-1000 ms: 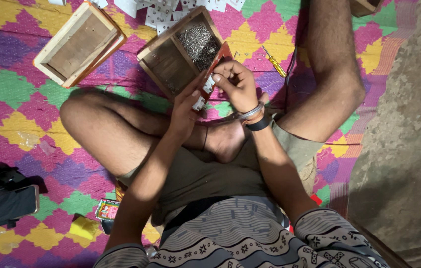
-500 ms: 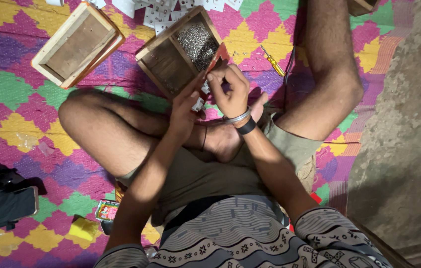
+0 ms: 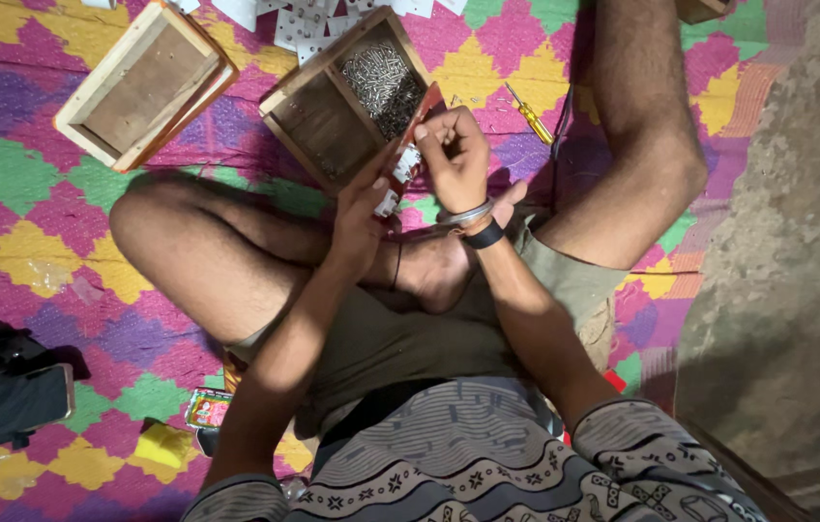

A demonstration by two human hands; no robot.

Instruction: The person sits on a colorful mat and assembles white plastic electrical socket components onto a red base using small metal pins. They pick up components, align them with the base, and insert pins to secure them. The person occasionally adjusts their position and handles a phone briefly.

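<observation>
Nearest me, over my crossed legs, my left hand [image 3: 364, 208] pinches a small white part [image 3: 400, 174] from below, fingers closed on it, while my right hand [image 3: 453, 155] curls over its top edge, fingertips pressed together on something too small to make out — a screw, perhaps, but I cannot tell. The part sits just at the near corner of the wooden box [image 3: 352, 97], touching or almost touching its rim. Beyond it, the box's right compartment holds a heap of metal screws [image 3: 386, 82]; its left compartment looks bare. Right of the box a yellow-handled screwdriver [image 3: 529, 113] lies on the patterned mat [image 3: 4, 242], and a second wooden tray [image 3: 144, 85] rests further left.

What could go wrong, I judge: the grip is fingertip-only on a tiny piece, so a twist could flick it down between my legs, and my knuckles are near enough to nudge the box.

Compared with half a second ago, my right hand has tightened in over the part and the two hands sit closer — otherwise the box and tray lie unchanged.
</observation>
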